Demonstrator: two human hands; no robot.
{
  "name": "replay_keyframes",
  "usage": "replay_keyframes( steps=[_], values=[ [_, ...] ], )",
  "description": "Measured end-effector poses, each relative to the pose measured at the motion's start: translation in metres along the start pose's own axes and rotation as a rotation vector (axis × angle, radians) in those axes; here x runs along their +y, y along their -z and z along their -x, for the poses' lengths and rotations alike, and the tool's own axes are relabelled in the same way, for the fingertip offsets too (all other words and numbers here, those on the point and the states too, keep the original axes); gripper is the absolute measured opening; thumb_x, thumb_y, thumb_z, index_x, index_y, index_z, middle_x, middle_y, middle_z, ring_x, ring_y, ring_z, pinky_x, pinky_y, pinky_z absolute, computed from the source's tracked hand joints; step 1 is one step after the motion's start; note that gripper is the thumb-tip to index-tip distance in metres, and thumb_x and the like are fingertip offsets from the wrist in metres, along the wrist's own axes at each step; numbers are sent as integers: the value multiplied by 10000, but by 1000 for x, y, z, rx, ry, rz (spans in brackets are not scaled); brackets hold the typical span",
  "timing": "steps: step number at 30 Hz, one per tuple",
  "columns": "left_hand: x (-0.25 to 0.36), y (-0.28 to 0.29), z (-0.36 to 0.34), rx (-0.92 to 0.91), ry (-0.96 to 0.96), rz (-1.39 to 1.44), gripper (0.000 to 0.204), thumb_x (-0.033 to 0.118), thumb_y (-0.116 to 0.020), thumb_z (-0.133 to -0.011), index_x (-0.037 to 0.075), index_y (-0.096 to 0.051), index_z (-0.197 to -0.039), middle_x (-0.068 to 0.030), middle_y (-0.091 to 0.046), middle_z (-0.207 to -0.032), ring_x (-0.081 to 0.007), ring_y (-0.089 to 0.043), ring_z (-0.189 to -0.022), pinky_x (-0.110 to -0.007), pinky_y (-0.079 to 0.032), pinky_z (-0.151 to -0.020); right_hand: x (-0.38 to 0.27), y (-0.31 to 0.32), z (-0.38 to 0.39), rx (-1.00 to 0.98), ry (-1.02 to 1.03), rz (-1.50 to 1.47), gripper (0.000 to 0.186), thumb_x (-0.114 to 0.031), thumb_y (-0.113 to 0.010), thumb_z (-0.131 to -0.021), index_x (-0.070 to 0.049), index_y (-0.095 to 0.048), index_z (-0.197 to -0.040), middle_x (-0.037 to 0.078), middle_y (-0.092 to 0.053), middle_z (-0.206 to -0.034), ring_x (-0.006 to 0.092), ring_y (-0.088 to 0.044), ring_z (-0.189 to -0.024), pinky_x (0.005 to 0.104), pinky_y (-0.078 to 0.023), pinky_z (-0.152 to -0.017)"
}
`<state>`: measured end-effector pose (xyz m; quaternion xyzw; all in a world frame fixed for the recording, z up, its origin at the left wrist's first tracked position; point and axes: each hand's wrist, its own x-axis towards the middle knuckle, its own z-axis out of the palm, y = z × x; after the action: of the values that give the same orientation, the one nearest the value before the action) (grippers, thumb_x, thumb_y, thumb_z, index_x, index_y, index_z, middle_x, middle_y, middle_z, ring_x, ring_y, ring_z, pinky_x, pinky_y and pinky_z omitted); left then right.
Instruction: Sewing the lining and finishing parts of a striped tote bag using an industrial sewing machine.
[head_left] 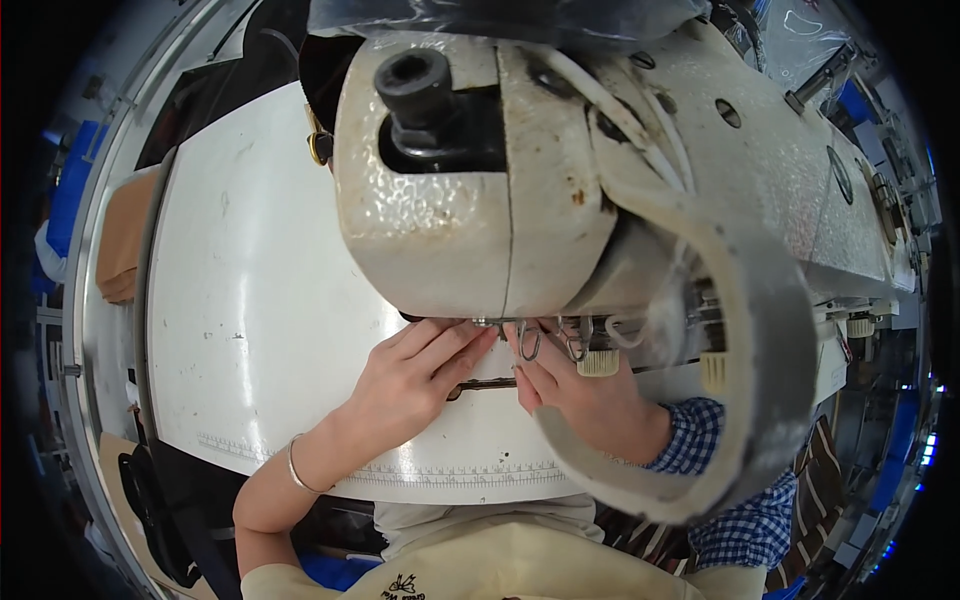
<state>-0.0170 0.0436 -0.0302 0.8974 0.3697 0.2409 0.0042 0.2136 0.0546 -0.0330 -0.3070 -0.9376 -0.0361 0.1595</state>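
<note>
Closely paired, the left hand (415,375) and right hand (592,398) sit under the sewing machine head (440,240), their grip impossible to tell.

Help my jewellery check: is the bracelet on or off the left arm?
On: the silver bracelet curves around the forearm behind the left hand.

A thin grey ruler scale (450,471) ran from eight to six o'clock along the smooth white, curved-edged worktop (270,270), its numerals too fine to read. Near half past six, black lettering (404,595) sat inverted on the pale-yellow cloth garment (520,562).
</note>
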Motion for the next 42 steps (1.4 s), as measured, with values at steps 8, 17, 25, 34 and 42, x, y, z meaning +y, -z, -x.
replay_keyframes(
  steps=[8,17,25,34,42],
  values=[
    [-9,-2,-2,-32,52,51,534,8,-674,-598,17,-687,-1132,-54,-598,-958,-218,-581,-874,-324,-535,-683,4,-1,-10,79,-20,-75,311,-143,-650,-704,-42,-664,-998,87,-602,-1031,284,-509,-1029,423,-445,-956],
    [-23,-9,-1,-68,156,118,449,-2,-665,-581,15,-699,-1029,-57,-608,-824,-233,-597,-715,-338,-510,-645,5,-11,-13,207,-84,-156,210,-180,-696,-714,4,-684,-814,139,-575,-946,316,-504,-1082,428,-436,-991],
    [-17,-6,-15,-52,75,-37,488,-1,-654,-611,1,-667,-1099,-52,-574,-773,-218,-562,-695,-341,-457,-631,13,-10,-5,119,-44,-111,219,-179,-688,-685,37,-671,-651,153,-569,-939,318,-530,-1044,442,-420,-1033],
    [-18,-7,-8,-50,97,-32,473,-29,-636,-630,-11,-671,-1102,-64,-581,-783,-224,-563,-716,-337,-466,-664,9,-23,-7,206,-42,-52,221,-150,-680,-632,66,-655,-669,157,-581,-917,338,-545,-1024,456,-430,-1002],
    [-27,-14,-13,9,143,95,392,-70,-615,-600,0,-709,-974,-89,-587,-682,-272,-573,-597,-370,-474,-555,14,2,-5,196,-344,-562,163,-65,-588,-858,68,-597,-952,111,-581,-788,201,-567,-632,305,-454,-548]
  ],
)
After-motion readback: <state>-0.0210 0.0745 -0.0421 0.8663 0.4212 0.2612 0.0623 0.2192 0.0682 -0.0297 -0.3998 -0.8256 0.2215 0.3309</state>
